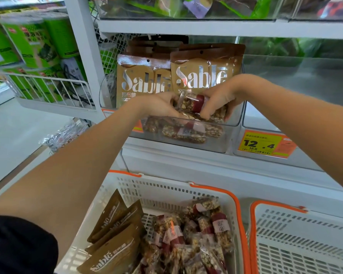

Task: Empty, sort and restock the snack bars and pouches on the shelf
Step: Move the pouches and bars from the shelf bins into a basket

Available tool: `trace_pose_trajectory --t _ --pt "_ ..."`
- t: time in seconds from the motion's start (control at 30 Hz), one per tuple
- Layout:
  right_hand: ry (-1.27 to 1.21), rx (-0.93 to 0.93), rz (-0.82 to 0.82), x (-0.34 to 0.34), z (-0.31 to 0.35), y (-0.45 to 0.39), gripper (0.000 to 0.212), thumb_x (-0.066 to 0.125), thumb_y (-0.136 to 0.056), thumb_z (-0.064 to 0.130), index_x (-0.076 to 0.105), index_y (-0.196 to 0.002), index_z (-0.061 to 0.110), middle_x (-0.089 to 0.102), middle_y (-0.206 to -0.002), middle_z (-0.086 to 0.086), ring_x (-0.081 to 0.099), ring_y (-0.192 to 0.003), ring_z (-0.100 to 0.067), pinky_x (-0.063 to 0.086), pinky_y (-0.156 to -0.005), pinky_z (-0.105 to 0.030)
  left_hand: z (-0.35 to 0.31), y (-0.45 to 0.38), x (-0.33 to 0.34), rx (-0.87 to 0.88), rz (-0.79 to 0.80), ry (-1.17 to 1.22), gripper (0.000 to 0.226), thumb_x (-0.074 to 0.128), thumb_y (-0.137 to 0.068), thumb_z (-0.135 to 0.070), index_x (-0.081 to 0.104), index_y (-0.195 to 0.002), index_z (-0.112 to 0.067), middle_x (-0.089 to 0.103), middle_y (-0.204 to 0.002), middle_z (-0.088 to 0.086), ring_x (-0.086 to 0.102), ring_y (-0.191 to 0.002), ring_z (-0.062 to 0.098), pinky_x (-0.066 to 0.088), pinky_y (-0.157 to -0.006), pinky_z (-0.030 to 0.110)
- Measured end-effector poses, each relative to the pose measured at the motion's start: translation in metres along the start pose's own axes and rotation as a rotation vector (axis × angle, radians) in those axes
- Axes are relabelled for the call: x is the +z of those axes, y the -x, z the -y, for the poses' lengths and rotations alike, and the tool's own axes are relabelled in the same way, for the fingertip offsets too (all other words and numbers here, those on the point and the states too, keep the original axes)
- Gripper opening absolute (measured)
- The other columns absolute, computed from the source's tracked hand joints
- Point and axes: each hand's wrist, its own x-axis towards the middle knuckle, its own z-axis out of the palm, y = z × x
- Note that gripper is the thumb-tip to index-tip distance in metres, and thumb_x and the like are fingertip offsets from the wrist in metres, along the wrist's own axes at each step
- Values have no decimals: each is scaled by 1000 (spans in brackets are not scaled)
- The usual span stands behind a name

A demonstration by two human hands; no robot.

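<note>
My right hand (pixel 216 99) curls its fingers round a nut bar (pixel 194 102) over the clear shelf bin (pixel 222 143); my left hand (pixel 158 105) pinches its other end.

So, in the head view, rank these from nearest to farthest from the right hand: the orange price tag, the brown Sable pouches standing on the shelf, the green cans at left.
1. Brown Sable pouches standing on the shelf: directly behind the right hand.
2. Orange price tag: below and to the right, on the shelf edge.
3. Green cans: far left, in the wire rack.
</note>
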Motion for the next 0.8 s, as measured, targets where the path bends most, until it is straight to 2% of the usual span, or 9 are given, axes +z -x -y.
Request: trace_pose_trajectory --t 0.07,0.2,0.27,0.37,0.5,0.6,0.67,0.73,0.8 --pt "-14 4 46 1 1 2 84 85 -62 29 44 -135 23 45 -136 -3 49 -117 -24 55 -87 -41 0 4 0 35 -37 22 58 76 -78 -26 42 -123 -17 58 -104 -4 56 -84 3 48 -69 18" --pt "-1 -27 -123 8 2 5 83 90 -52 43 52 -125 26 53 -122 0 55 -108 -25 58 -80 -40 -4 9 4 90 -107 112 61 77 -78 -17 46 -130 -13 55 -91 -11 55 -82 4 44 -68 19" --pt "-25 -31 -176 10 3 9 79 89 -55 43 53 -122 23 53 -121 -1 55 -106 -26 58 -78 -42 -6 11 7 107 -124 171 50 77 -77 -9 54 -121 -13 59 -87 -10 58 -82 7 48 -70 21" --pt "-42 -95 -279 12 5 19 77 87 -61 40 48 -124 20 53 -118 0 56 -102 -23 57 -76 -37 -10 16 10 147 -176 358 38 74 -75 3 60 -101 -21 62 -80 -10 64 -82 11 56 -83 32" --pt "-185 -298 -477 19 1 31 93 90 -59 36 37 -134 21 54 -118 2 57 -104 -18 52 -71 -26 -24 27 9 221 -251 511 66 73 -74 7 51 -128 -25 65 -101 -5 66 -99 18 58 -82 35" --pt "-297 -463 -633 24 -3 42 91 91 -57 31 39 -131 15 57 -120 2 57 -109 -14 49 -93 -31 -41 41 0 307 -334 464 68 75 -73 5 50 -130 -21 61 -102 -10 64 -91 8 58 -68 24" --pt "-345 -547 -697 26 -4 54 87 91 -57 31 41 -127 15 59 -119 4 58 -109 -11 47 -99 -36 -54 53 -7 365 -400 339 68 79 -69 0 53 -129 -19 61 -107 -8 61 -94 5 55 -77 25" --pt "-381 -616 -764 29 -4 70 85 90 -57 32 42 -126 21 60 -118 8 58 -109 -7 47 -98 -34 -67 71 -9 414 -449 263 72 83 -62 -9 56 -127 -24 61 -119 0 59 -105 9 51 -92 31" --pt "-392 -677 -828 37 -3 92 83 89 -57 33 42 -125 26 61 -117 10 59 -108 -5 48 -97 -31 -77 92 -5 457 -470 258 73 83 -58 -13 58 -125 -29 60 -119 3 59 -109 14 50 -96 37"
